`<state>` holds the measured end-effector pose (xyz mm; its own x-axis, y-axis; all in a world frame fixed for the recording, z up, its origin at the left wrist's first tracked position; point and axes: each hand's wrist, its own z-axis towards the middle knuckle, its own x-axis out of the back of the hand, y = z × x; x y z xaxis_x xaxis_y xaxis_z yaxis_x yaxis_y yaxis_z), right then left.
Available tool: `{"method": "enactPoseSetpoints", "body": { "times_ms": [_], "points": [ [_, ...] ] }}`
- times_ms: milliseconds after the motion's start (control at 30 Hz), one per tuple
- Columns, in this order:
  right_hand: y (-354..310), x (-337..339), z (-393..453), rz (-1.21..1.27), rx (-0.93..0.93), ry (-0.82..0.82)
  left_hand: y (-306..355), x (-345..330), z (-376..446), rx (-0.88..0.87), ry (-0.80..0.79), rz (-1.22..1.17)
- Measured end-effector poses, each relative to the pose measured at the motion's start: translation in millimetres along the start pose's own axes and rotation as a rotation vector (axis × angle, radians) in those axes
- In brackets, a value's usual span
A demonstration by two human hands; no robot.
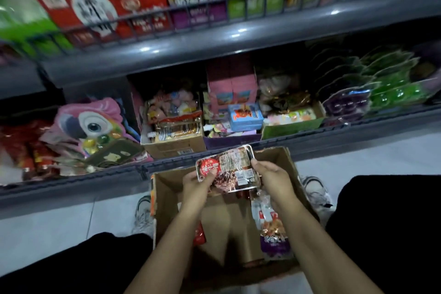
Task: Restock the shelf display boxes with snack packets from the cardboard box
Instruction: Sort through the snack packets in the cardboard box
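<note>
Between the knees, the open cardboard box holds a few packets along its right wall (bare floor mid-box). Above its far rim, left hand and right hand pinch a glossy red snack packet, just before the display box on the low shelf.

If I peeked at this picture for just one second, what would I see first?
Two hands, left hand and right hand, holding a shiny snack packet over an open cardboard box on the floor. Next, the pink parrot pack with its big eye, on the low shelf to the left.
</note>
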<state>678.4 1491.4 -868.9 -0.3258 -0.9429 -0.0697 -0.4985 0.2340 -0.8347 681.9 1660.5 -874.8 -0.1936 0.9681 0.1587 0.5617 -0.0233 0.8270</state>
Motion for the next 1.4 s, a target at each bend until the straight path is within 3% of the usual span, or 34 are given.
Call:
{"method": "enactPoseSetpoints", "body": {
  "times_ms": [267,367,500,633,767,867,1133,1400],
  "points": [
    [-96,-1,-66,0.425,-0.156,-0.301,101,10,-67,-0.316,-0.084,-0.01],
    [-129,-2,-95,0.6,-0.1,-0.454,137,14,-89,-0.429,-0.142,-0.038],
    [-164,-6,-123,0.684,0.052,-0.531,170,31,-112,-0.48,-0.366,-0.058],
    [-184,-15,-129,0.45,0.337,-0.633,192,49,-120,-0.391,-0.536,-0.208],
    [-199,-26,-132,0.183,0.519,-0.582,211,60,-118,-0.242,-0.723,-0.498],
    [-213,-36,-136,-0.085,0.647,-0.571,223,72,-116,-0.256,-0.781,-0.59],
    [-256,-77,-140,-0.823,0.951,-0.572,239,95,-97,-0.424,-0.622,-0.535],
    [-310,-130,-131,-0.814,1.066,-0.441,257,118,-76,-0.639,-0.318,-0.399]
  ]
}}
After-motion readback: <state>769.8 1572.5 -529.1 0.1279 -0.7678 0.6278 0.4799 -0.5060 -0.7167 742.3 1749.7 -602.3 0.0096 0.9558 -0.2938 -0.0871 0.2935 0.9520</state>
